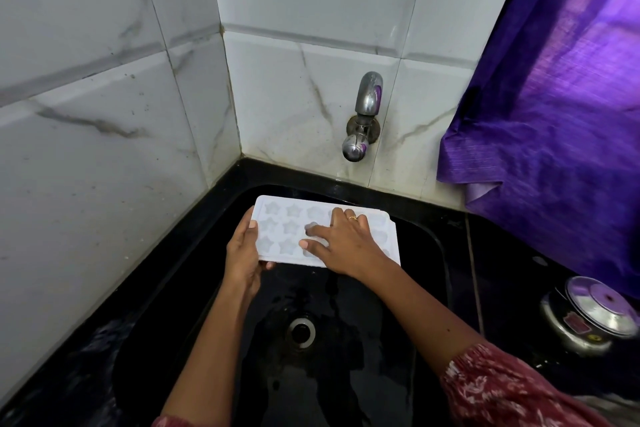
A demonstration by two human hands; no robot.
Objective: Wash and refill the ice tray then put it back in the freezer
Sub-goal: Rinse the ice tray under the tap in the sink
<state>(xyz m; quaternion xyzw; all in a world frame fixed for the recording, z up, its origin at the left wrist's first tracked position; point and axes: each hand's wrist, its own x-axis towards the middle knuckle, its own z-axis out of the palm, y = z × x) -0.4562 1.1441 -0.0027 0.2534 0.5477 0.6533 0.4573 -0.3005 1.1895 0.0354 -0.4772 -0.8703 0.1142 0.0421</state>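
Note:
A white ice tray (287,224) with star-shaped moulds hangs level over the black sink (434,253), below the wall tap (365,114). My left hand (244,253) grips its left short edge, thumb on top and fingers under it. My right hand (346,241) lies flat on the tray's right half with the fingers spread across the moulds and a ring on one finger. It covers several moulds. No water runs from the tap.
The sink drain (300,331) lies below the tray, with wet patches around it. White marble tiles form the corner behind. A purple curtain (554,114) hangs at the right. A steel lidded pot (592,315) stands on the black counter at the right.

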